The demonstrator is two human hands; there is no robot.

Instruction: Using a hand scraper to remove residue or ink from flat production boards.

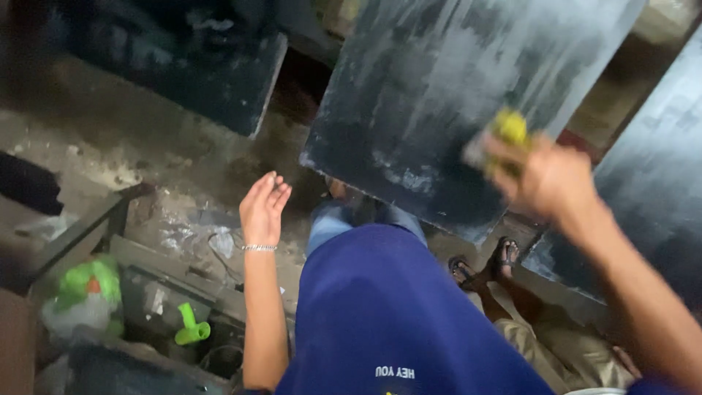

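Yellow pad [510,129], sponge or sanding block by the look of it, sits upper right of frame, clamped in the right hand [545,179]. Fingers [504,157] wrapped tight around it, only the yellow top and a grey edge showing; blurred, so can't tell the exact kind. It sits in front of the big dark board [439,110] in upper centre; contact unclear through the blur.

Progress, judged from the board: upper right part is hazy grey-white, streaked; lower left part is darker and glossier, with a few pale patches near the bottom edge. So roughly part-worked, and the lower left looks like what's left. Which state is "done" I can't tell for sure.

Left hand [263,208] at centre left, fingers loosely spread, holding nothing, bracelet [259,248] on the wrist.

Another dark board [219,66] upper left, one more [651,197] at the right edge. Another person's sandalled feet [486,263] lower centre right. Green nozzle-like thing [191,327] and a green-and-white bag [84,296] lower left on the dirty floor [110,132].
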